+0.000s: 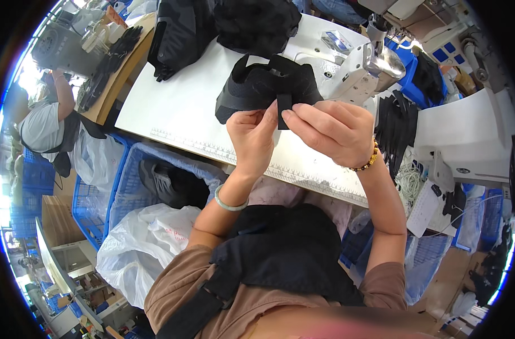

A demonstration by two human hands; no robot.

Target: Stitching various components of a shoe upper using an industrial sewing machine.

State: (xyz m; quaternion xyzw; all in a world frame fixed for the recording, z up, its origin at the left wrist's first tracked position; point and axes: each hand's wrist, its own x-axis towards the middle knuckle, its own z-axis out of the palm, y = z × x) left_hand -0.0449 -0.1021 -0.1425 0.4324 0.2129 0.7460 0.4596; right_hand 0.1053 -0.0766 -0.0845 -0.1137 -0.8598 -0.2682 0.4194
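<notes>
A black shoe upper [246, 85] is held up over the near part of the white table, its opening facing away from me. A short black fabric strip [284, 107] hangs from its near end. My left hand [252, 138] is closed, its thumb and fingers pinching the upper beside the strip; a pale green bangle is on that wrist. My right hand [336, 130] pinches the strip's edge between thumb and forefinger, and a beaded bracelet circles the wrist. Part of the upper is hidden behind my fingers. The sewing machine's arm [356, 73] stands just beyond, to the right.
More black uppers [184, 34] lie at the table's far side. Ruler markings run along the near edge of the table [173, 107]. A bundle of black strips [396, 124] lies right of the machine. At left, a lined blue crate [122, 169] holds another upper. A person [48, 121] sits far left.
</notes>
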